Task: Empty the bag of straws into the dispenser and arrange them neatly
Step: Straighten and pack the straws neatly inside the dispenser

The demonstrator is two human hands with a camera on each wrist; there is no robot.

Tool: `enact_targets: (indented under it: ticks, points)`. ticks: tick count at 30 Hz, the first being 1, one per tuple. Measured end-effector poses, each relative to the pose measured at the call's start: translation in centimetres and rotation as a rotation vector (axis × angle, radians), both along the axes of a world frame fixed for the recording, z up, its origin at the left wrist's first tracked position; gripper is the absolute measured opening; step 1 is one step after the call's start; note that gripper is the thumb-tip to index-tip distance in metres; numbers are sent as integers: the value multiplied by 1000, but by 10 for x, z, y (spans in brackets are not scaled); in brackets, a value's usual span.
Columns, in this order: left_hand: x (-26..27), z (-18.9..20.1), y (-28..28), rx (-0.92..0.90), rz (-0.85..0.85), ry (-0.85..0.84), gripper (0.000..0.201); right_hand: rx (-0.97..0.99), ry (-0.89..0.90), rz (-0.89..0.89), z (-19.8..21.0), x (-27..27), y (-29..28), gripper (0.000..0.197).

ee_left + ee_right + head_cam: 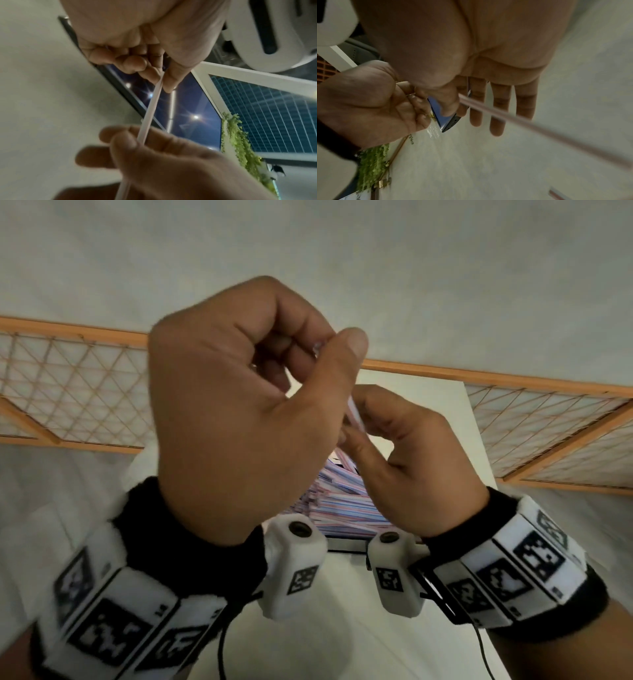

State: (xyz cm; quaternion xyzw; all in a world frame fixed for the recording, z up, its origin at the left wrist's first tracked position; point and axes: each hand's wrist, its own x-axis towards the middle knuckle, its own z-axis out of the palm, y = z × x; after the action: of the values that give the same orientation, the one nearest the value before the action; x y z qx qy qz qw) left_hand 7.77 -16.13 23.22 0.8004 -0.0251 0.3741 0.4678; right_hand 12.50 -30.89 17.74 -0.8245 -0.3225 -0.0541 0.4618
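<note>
Both hands are raised over the table and share one pale striped straw (353, 414). My left hand (329, 347) pinches its upper end between thumb and forefinger. Lower down, my right hand (349, 429) pinches the same straw. In the left wrist view the straw (150, 108) runs from the left hand (162, 79) down to the right hand (137, 143). The right wrist view shows the right hand (458, 100) pinching the straw (505, 119) with its other fingers straight. A heap of striped straws (342, 501) lies below in the black-edged dispenser (346, 551). No bag is in view.
The dispenser stands on a white table (428, 392). Wooden lattice screens (68, 392) run behind it on both sides. A dark glossy panel (188, 108) and green foliage (240, 142) show in the left wrist view. Another straw end (556, 193) shows at the bottom of the right wrist view.
</note>
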Motion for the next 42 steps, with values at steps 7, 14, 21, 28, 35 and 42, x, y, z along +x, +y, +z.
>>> enact_targets:
  ticks: [7,14,21,28,35,42]
  points:
    - [29,-77,-13,-118,-98,122,24,-34,289,-169,-67,11,-27,26]
    - [30,-118,2,80,86,142,23,-334,340,-172,-112,8,-46,31]
    - [29,-136,30,-212,349,548,43,-311,139,-264,-109,14,-32,21]
    - [21,-149,31,-54,328,676,46,-278,67,-219,-97,35,9,24]
    - [10,-148,42,139,89,766,21,-251,56,-259,-97,37,7,24]
    - [15,-81,17,102,-84,386,15,-179,203,-1,-79,13,17,20]
